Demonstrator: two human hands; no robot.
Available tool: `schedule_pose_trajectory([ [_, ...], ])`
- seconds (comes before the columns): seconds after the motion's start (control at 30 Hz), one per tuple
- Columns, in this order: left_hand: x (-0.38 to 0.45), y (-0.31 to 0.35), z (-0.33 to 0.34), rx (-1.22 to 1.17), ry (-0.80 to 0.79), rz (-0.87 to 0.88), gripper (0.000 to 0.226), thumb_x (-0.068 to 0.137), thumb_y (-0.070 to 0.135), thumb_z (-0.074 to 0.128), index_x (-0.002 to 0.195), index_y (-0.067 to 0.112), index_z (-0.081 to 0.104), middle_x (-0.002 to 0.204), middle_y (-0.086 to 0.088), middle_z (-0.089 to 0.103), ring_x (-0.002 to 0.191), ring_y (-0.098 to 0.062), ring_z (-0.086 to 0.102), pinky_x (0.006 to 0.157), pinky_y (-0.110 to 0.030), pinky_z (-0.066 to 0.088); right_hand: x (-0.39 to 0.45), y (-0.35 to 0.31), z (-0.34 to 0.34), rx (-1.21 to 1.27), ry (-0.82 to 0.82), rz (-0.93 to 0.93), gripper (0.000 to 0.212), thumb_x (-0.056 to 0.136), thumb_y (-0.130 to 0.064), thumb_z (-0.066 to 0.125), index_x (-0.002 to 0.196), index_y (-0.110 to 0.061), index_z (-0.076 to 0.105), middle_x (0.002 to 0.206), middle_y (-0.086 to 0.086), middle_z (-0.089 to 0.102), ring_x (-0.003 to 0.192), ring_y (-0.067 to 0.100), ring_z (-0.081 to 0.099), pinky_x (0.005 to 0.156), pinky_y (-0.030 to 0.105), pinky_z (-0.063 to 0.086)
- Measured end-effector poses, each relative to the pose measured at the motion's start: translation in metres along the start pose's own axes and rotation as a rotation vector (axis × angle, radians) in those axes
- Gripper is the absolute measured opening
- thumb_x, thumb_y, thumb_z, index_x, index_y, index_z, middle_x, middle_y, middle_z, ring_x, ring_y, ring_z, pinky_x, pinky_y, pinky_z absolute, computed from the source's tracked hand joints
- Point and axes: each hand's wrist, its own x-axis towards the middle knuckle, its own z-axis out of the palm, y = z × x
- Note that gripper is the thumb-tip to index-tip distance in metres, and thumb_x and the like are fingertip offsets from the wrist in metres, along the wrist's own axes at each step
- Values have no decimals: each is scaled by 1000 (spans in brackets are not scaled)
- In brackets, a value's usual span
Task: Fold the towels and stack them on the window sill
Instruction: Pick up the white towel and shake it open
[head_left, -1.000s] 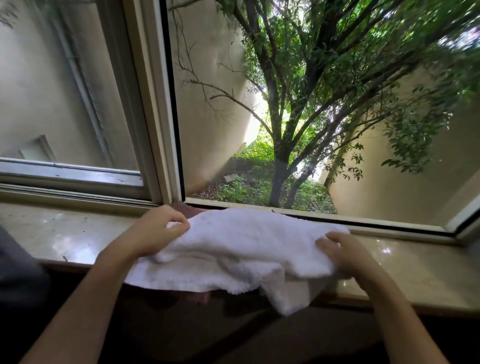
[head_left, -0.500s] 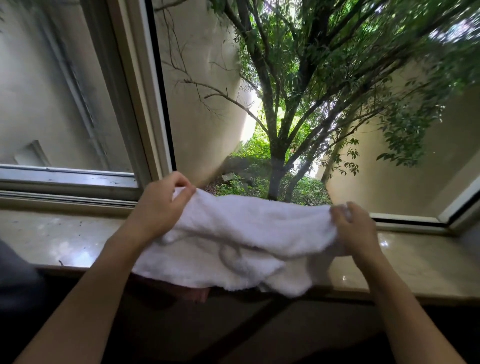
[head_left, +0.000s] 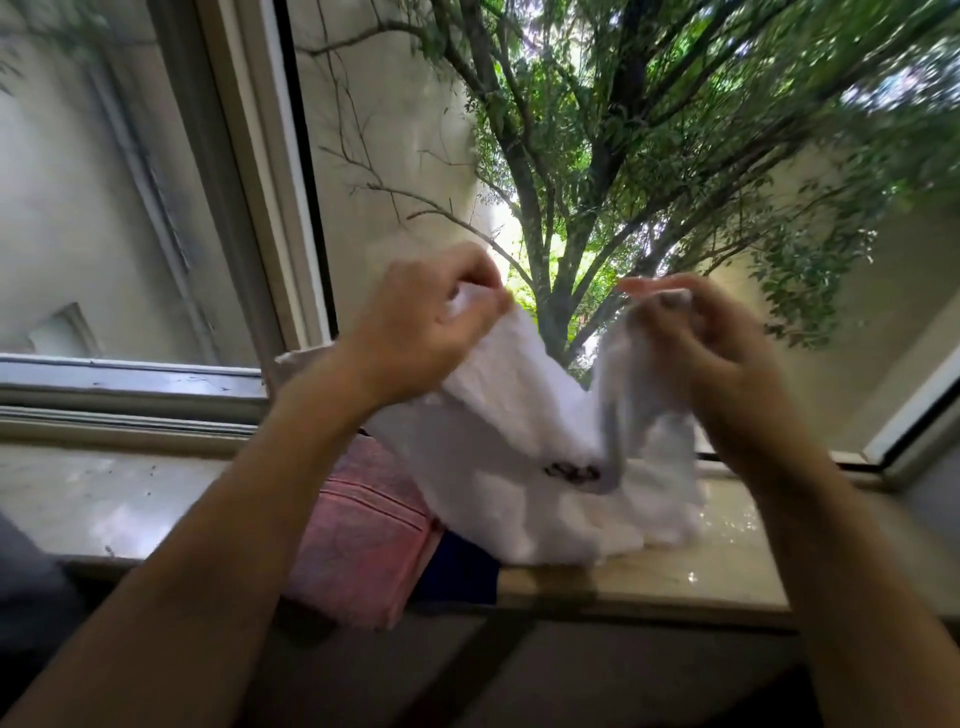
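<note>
A wide window (head_left: 571, 156) fills the view, with a tree (head_left: 597, 171) and pale walls outside. Below it runs the glossy stone window sill (head_left: 701, 566), which carries the laundry. A white towel (head_left: 519, 467) is lifted above the sill and sags in a deep V between its two raised corners, its lower edge resting on the stone; a small dark mark shows near the middle fold. Beneath it, at the left, a pink towel (head_left: 363, 535) lies on the sill with its near end hanging over the front edge, and something dark blue (head_left: 460, 566) sits just beside it. The left hand (head_left: 421, 332) has its grip pinched on the towel's left corner; the right hand (head_left: 711, 343) has its grip pinched on the right corner.
</note>
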Motion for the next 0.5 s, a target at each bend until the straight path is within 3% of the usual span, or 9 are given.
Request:
schedule_pose_trajectory([
  [0.07,1,6,21,-38,-27,31,15,84,29,59,86,16,66,67,17,56,64,3,54,59,-10,35,3,-9,22,74,-269,83,14,96,-18,54,94,-10,65,86,16,67,76,12,61,64,27,49],
  [0.13,-1,3,35,-97,-1,3,13,84,26,59,83,16,66,62,19,54,63,9,53,58,-6,34,1,-3,36,162,-398,171,16,97,-18,52,96,-5,63,84,16,63,78,19,60,67,35,47],
  [0.23,-9,-8,47,-211,-9,-101,12,84,32,57,81,22,63,62,19,58,64,7,53,61,-9,36,-5,10,43,157,-364,155,19,98,-15,50,97,0,61,81,6,62,78,13,57,67,28,45],
  [0.33,-17,-11,54,-287,23,-281,31,86,51,47,86,24,62,70,12,59,69,-3,55,63,-21,40,-8,19,45,109,-300,138,22,99,-17,50,90,2,59,76,4,55,72,10,50,62,24,39],
  [0.43,-32,-26,49,67,195,-506,49,91,61,31,76,21,54,72,4,56,74,-20,52,64,-29,34,-9,22,40,42,-256,102,24,98,-20,49,87,-2,58,72,9,49,69,7,45,61,23,36],
  [0.5,-44,-43,38,307,130,-697,66,85,73,22,77,19,59,80,-4,63,81,-28,56,70,-33,43,-13,22,36,1,-256,68,23,98,-20,49,88,-2,59,79,19,53,71,8,46,63,23,37],
])
